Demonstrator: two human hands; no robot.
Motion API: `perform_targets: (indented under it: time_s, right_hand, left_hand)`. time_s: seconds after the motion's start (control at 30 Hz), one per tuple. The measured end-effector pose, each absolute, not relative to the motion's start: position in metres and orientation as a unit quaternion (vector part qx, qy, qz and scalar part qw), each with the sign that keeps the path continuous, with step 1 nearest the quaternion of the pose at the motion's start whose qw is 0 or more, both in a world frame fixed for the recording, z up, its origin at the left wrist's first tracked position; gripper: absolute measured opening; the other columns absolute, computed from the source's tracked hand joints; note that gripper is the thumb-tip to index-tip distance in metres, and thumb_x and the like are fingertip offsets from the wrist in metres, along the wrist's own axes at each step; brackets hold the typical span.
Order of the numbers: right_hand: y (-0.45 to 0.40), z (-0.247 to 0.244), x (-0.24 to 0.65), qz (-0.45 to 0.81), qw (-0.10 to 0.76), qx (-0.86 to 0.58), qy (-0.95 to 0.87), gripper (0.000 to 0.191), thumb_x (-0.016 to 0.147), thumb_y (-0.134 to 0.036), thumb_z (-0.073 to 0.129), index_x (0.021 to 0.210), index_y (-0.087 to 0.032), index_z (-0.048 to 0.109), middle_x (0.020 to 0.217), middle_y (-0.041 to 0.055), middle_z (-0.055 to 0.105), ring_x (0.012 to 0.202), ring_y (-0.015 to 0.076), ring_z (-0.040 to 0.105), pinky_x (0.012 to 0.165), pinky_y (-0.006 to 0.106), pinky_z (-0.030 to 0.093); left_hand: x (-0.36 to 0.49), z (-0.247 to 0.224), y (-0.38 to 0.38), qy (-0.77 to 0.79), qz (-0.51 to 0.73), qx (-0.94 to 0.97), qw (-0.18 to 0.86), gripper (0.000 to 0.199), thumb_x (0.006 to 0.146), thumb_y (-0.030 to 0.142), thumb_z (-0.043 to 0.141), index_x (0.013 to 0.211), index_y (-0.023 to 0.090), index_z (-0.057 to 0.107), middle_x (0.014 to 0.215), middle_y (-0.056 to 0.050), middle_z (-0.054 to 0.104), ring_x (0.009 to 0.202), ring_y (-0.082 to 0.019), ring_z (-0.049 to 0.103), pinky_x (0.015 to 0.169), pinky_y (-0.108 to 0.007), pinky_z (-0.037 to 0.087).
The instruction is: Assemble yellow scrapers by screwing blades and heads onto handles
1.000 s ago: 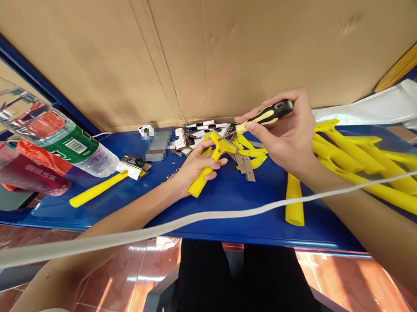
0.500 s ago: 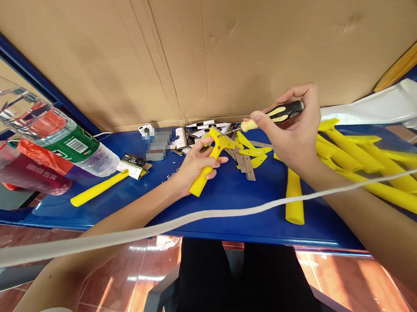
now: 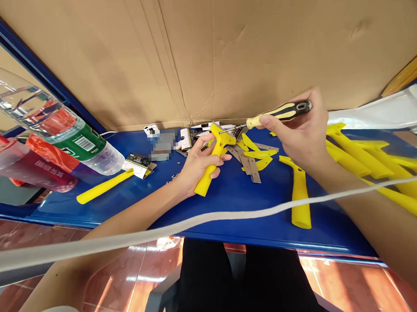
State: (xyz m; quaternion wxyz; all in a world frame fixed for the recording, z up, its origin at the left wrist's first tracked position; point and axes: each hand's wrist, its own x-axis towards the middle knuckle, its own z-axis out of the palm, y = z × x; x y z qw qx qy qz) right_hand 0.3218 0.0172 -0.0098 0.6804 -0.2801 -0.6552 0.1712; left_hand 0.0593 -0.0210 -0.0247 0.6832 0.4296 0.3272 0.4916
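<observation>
My left hand (image 3: 194, 168) is wrapped round the handle of a yellow scraper (image 3: 206, 178), its wide head tilted up and to the right. In my right hand (image 3: 304, 129) is a screwdriver (image 3: 276, 114) with a cream and black handle. The screwdriver's shaft points left, and its tip meets the scraper's head; whether it sits in a screw is too small to tell. Flat metal blades (image 3: 252, 168) and thin yellow plates (image 3: 259, 154) lie in a loose pile just right of the scraper. Tiny screws (image 3: 173, 178) are scattered beside my left hand.
Several yellow handles (image 3: 374, 160) are heaped on the right of the blue table (image 3: 233, 220); one handle (image 3: 299, 200) lies nearer me. At left stand a water bottle (image 3: 84, 142) and a red drink cup (image 3: 47, 168). A pale cord (image 3: 212, 217) crosses the view. Cardboard (image 3: 258, 44) rises behind.
The view has shifted slightly, so most things sit a little further right. The screwdriver handle shows more fully in my right hand, with its tip still at the scraper's head.
</observation>
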Motion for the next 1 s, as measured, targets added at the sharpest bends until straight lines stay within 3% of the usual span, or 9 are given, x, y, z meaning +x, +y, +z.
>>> perform_targets:
  time_s: [0.2, 0.3, 0.43, 0.57, 0.63, 0.73, 0.83, 1.0]
  right_hand:
    - [-0.003, 0.002, 0.311, 0.086, 0.631, -0.39, -0.666, 0.054, 0.078, -0.06, 0.109, 0.082, -0.032, 0.062, 0.083, 0.0033, 0.077, 0.071, 0.0253, 0.065, 0.061, 0.045, 0.055]
    - [-0.007, 0.007, 0.308, 0.119, 0.605, -0.381, -0.689, 0.051, 0.076, -0.058, 0.11, 0.084, -0.028, 0.07, 0.082, 0.0031, 0.079, 0.069, 0.0237, 0.069, 0.06, 0.042, 0.054]
    - [-0.003, 0.007, 0.314, 0.203, 0.612, -0.34, -0.685, 0.051, 0.084, -0.056, 0.106, 0.102, -0.029, 0.067, 0.104, 0.0061, 0.085, 0.07, 0.0236, 0.08, 0.065, 0.042, 0.065]
    - [0.007, 0.002, 0.327, 0.201, 0.59, -0.308, -0.719, 0.052, 0.092, -0.052, 0.099, 0.115, -0.033, 0.057, 0.128, 0.0053, 0.079, 0.065, 0.0148, 0.072, 0.058, 0.035, 0.063]
    - [0.012, 0.0, 0.333, 0.148, 0.573, -0.332, -0.735, 0.042, 0.095, -0.047, 0.096, 0.114, -0.031, 0.063, 0.123, 0.0064, 0.079, 0.07, 0.0163, 0.071, 0.059, 0.035, 0.06]
    - [0.016, 0.001, 0.337, 0.04, 0.551, -0.345, -0.759, 0.021, 0.098, -0.042, 0.092, 0.106, -0.03, 0.076, 0.109, 0.0083, 0.08, 0.087, 0.026, 0.075, 0.076, 0.043, 0.062]
    - [0.018, 0.002, 0.338, 0.014, 0.55, -0.308, -0.776, 0.019, 0.096, -0.042, 0.096, 0.107, -0.034, 0.083, 0.11, 0.0095, 0.081, 0.1, 0.0336, 0.075, 0.091, 0.052, 0.061]
    - [0.015, 0.003, 0.334, 0.017, 0.547, -0.298, -0.782, 0.022, 0.097, -0.051, 0.094, 0.11, -0.036, 0.087, 0.11, 0.0081, 0.082, 0.099, 0.0339, 0.077, 0.085, 0.052, 0.062]
  left_hand:
    - [0.058, -0.023, -0.019, 0.334, 0.507, 0.437, 0.664, 0.08, 0.065, 0.008, 0.087, 0.136, 0.03, 0.06, 0.143, -0.009, 0.076, 0.106, -0.023, 0.083, 0.05, -0.015, 0.037]
    - [0.057, -0.02, -0.017, 0.344, 0.509, 0.438, 0.657, 0.083, 0.063, 0.007, 0.088, 0.138, 0.03, 0.06, 0.141, -0.008, 0.076, 0.104, -0.023, 0.083, 0.05, -0.016, 0.037]
    - [0.057, -0.016, -0.015, 0.351, 0.498, 0.449, 0.654, 0.087, 0.062, 0.007, 0.088, 0.14, 0.031, 0.06, 0.138, -0.008, 0.075, 0.103, -0.023, 0.083, 0.05, -0.017, 0.037]
    - [0.055, -0.014, -0.013, 0.352, 0.496, 0.458, 0.649, 0.083, 0.062, 0.007, 0.087, 0.136, 0.03, 0.058, 0.139, -0.008, 0.074, 0.104, -0.023, 0.083, 0.05, -0.017, 0.037]
    - [0.053, -0.013, -0.012, 0.351, 0.501, 0.463, 0.642, 0.081, 0.062, 0.007, 0.087, 0.135, 0.029, 0.058, 0.14, -0.008, 0.074, 0.104, -0.024, 0.084, 0.048, -0.017, 0.037]
    - [0.051, -0.013, -0.01, 0.347, 0.509, 0.475, 0.628, 0.081, 0.063, 0.008, 0.088, 0.135, 0.028, 0.058, 0.14, -0.01, 0.075, 0.104, -0.024, 0.084, 0.048, -0.018, 0.038]
    - [0.049, -0.014, -0.007, 0.347, 0.509, 0.491, 0.616, 0.079, 0.064, 0.01, 0.089, 0.135, 0.028, 0.059, 0.14, -0.01, 0.076, 0.101, -0.023, 0.084, 0.049, -0.018, 0.04]
    - [0.046, -0.019, -0.004, 0.348, 0.504, 0.503, 0.609, 0.078, 0.063, 0.01, 0.087, 0.134, 0.028, 0.06, 0.144, -0.01, 0.075, 0.097, -0.022, 0.085, 0.047, -0.017, 0.042]
